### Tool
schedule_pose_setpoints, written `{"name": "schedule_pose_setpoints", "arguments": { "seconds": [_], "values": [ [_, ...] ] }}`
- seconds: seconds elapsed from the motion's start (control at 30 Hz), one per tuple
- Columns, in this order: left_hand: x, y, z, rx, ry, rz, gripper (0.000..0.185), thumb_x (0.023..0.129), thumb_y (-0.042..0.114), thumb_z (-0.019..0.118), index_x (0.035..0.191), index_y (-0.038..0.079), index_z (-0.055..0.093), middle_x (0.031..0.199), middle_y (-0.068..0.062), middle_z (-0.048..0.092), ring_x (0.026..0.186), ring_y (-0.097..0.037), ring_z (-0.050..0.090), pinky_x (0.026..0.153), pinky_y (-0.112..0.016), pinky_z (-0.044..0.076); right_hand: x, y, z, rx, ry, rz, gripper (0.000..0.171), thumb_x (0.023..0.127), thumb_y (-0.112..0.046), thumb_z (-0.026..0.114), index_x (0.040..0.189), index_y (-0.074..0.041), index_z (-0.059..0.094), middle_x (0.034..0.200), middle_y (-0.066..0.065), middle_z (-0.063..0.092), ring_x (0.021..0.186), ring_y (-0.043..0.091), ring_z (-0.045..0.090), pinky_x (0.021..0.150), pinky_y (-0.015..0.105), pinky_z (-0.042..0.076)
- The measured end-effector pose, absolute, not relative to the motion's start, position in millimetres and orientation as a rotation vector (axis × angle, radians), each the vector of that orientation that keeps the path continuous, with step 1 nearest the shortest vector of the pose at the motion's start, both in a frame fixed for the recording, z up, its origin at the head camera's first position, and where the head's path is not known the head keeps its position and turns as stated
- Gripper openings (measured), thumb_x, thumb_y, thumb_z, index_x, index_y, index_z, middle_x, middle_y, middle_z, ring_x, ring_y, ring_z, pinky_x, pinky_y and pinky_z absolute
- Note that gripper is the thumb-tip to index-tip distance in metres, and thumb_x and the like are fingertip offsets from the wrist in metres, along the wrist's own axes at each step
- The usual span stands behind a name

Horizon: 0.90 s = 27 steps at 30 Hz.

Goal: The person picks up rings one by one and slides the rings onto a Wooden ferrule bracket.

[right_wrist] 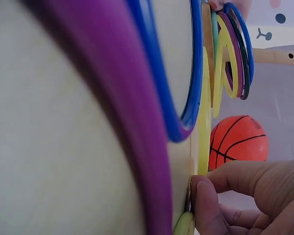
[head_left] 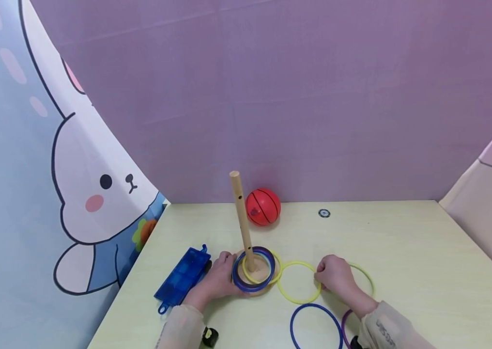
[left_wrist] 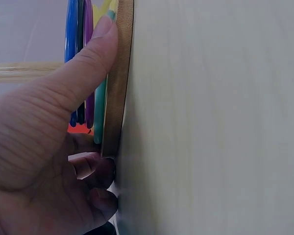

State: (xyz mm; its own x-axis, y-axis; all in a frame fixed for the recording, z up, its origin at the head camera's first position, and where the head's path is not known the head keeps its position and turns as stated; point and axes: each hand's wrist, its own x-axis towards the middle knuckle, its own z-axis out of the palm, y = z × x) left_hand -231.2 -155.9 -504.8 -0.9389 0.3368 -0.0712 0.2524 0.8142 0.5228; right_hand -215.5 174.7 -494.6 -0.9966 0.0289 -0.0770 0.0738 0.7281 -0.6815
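A wooden peg (head_left: 241, 218) stands on a round wooden base (head_left: 258, 290) with several coloured rings (head_left: 254, 269) stacked around it. My left hand (head_left: 227, 277) grips the base's left edge; the thumb (left_wrist: 90, 58) presses on its rim (left_wrist: 118, 88) and the fingers curl below. My right hand (head_left: 320, 277) pinches the right side of a yellow ring (head_left: 291, 296) lying flat beside the base. In the right wrist view, the fingertips (right_wrist: 206, 205) close on that yellow ring (right_wrist: 204, 132).
A second yellow ring (head_left: 367, 276) lies under my right hand. A blue ring (head_left: 298, 317) and a purple ring (head_left: 344, 325) lie near the front edge. A red ball (head_left: 263, 207) sits at the back, and a blue plastic case (head_left: 182, 278) lies on the left.
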Motion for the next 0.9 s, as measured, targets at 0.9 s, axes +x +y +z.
{"name": "schedule_pose_setpoints", "arguments": {
  "seconds": [0.9],
  "values": [
    [-230, -155, -503, 0.447, 2.822, 0.816, 0.114, 0.062, 0.057, 0.087, 0.145, -0.003, 0.036, 0.136, -0.015, 0.039, 0.124, -0.033, 0.042, 0.100, -0.052, 0.043, -207, 196, -468, 0.197, 2.540, -1.690, 0.010, 0.087, 0.000, 0.067, 0.094, 0.007, 0.066, 0.080, 0.016, 0.065, 0.062, 0.020, 0.062, 0.058, 0.033, 0.057]
  ]
}}
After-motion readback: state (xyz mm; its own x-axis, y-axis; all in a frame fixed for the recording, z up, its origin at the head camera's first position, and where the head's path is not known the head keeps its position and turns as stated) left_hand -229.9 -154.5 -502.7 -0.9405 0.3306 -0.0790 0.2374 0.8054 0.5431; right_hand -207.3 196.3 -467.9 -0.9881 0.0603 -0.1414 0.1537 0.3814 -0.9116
